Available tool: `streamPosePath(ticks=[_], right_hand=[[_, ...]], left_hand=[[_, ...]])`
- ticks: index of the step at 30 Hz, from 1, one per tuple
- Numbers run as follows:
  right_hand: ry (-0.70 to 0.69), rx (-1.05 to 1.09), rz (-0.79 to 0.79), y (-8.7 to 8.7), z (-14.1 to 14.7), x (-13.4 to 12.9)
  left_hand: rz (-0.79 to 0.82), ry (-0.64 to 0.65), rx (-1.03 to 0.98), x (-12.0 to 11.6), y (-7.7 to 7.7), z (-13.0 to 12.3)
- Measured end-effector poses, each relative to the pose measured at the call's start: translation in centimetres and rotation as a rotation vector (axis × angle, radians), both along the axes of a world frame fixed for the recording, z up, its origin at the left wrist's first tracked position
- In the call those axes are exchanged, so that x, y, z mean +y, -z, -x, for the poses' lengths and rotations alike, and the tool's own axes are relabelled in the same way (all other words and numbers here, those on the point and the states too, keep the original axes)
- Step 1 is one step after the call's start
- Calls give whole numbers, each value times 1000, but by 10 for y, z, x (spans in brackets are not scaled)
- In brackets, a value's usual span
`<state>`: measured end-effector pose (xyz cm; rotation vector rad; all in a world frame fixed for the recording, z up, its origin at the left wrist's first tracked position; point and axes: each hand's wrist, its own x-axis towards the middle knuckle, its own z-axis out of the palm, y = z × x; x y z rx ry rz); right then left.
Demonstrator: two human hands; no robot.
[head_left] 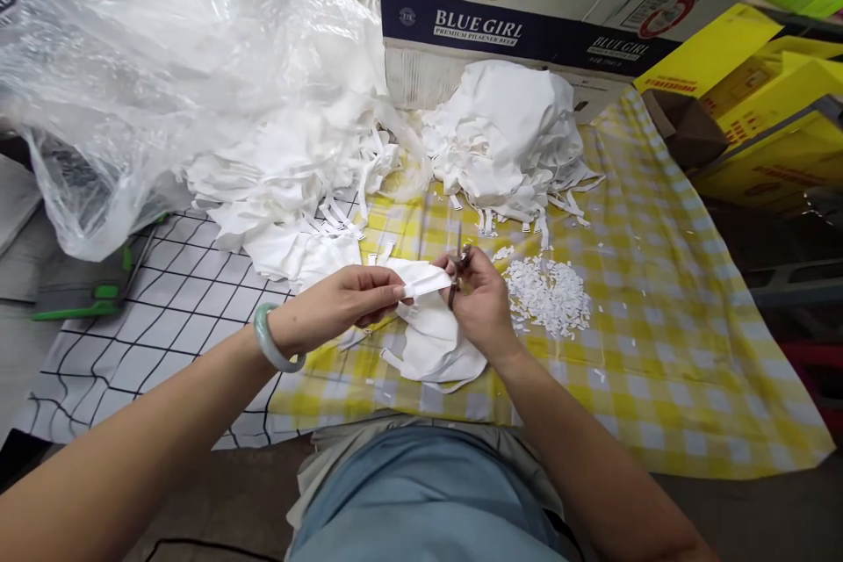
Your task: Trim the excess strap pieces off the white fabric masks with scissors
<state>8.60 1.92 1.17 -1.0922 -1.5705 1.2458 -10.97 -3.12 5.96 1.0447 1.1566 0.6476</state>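
Observation:
My left hand (369, 294), with a pale green bangle at its wrist, pinches the edge of a white cloth piece (438, 342). Close on its right, my right hand (480, 294) is closed around small metal scissors (457, 263), whose blades point away from me. The cloth's raised edge stretches between both hands, and the rest of it lies on the yellow checked tablecloth. A heap of small white scraps (550, 294) is just right of my right hand. Whether the right fingers also touch the cloth is hard to tell.
White cloth pieces (507, 132) are piled before a Blue Girl carton (487, 18). More cloth (290, 184) lies at the left, partly under a clear plastic bag (164, 61). Yellow boxes (777, 123) stand at the right, and a green-edged item (92, 290) lies at the far left.

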Motion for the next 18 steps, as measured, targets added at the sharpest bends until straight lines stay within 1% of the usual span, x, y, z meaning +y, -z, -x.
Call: streamPosePath(ticks=[2, 3, 5, 7, 8, 9, 10, 11, 13, 15, 17, 18], right_hand=[[0, 83, 26, -6, -1, 2], [-8, 111, 58, -8, 0, 1], [-25, 163, 166, -7, 6, -7], [-41, 239, 307, -1, 14, -19], [-47, 281, 363, 4, 17, -26], [-58, 312, 400, 8, 18, -32], [-73, 320, 417, 11, 17, -37], [-90, 299, 411, 12, 13, -41], [-124, 143, 340, 9, -4, -43], [-130, -114, 190, 0, -30, -40], [-136, -363, 2, -10, -54, -35], [-151, -455, -71, -14, -64, -33]], left_hand=[[-25, 23, -9, -7, -1, -4], [-67, 29, -17, -10, -3, -7], [-242, -4, 3, -14, -7, -18], [-459, -109, 38, -14, -9, -31], [-534, -176, 27, -14, -9, -38], [-562, -242, -8, -13, -7, -45], [-548, -302, -59, -12, -4, -51], [-507, -350, -109, -12, 0, -57], [-428, -427, -152, -11, 10, -67], [-402, -467, -127, -11, 19, -75], [-396, -462, -104, -11, 27, -82], [-390, -447, -98, -12, 30, -86]])
